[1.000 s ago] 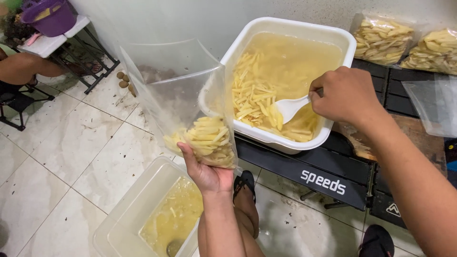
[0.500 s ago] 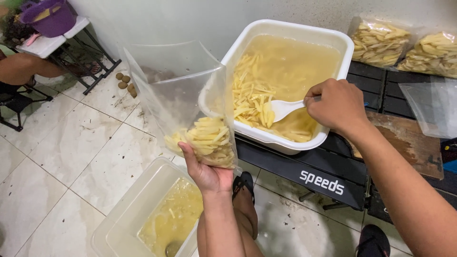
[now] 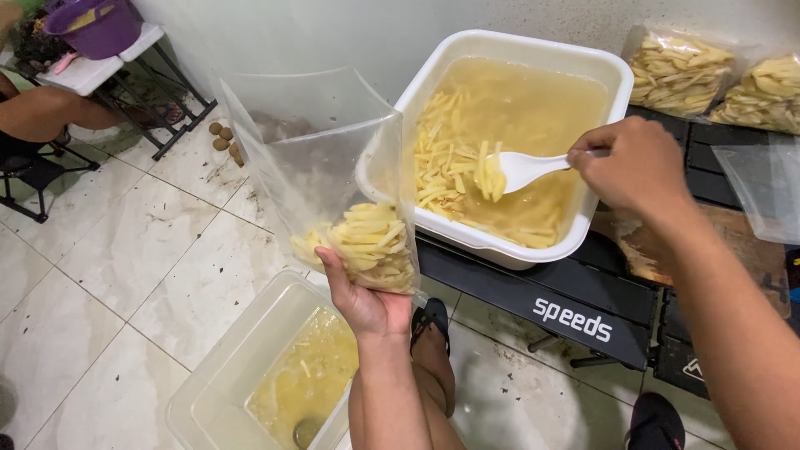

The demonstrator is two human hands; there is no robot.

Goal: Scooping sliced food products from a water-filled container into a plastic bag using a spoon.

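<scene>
Right hand [image 3: 637, 171] fingers curled around white spoon [image 3: 525, 169] handle, bowl loaded with potato strips [image 3: 487, 177], long axis pointing left toward clear bag [image 3: 333, 179]. Left hand [image 3: 362, 296] cups bag's filled bottom from below, open mouth just beside white tub [image 3: 583, 67].

White tub [image 3: 612, 67]; pale-yellow potato strips [image 3: 442, 158]; white spoon [image 3: 529, 169].

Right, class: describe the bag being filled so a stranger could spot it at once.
Find the big white tub of cloudy water and potato sticks. Just left of it, the left hand cups an open clear plastic bag from beneath. Unlike the two full bags lying behind the tub, it stands upright, with sticks only at its bottom.
</scene>
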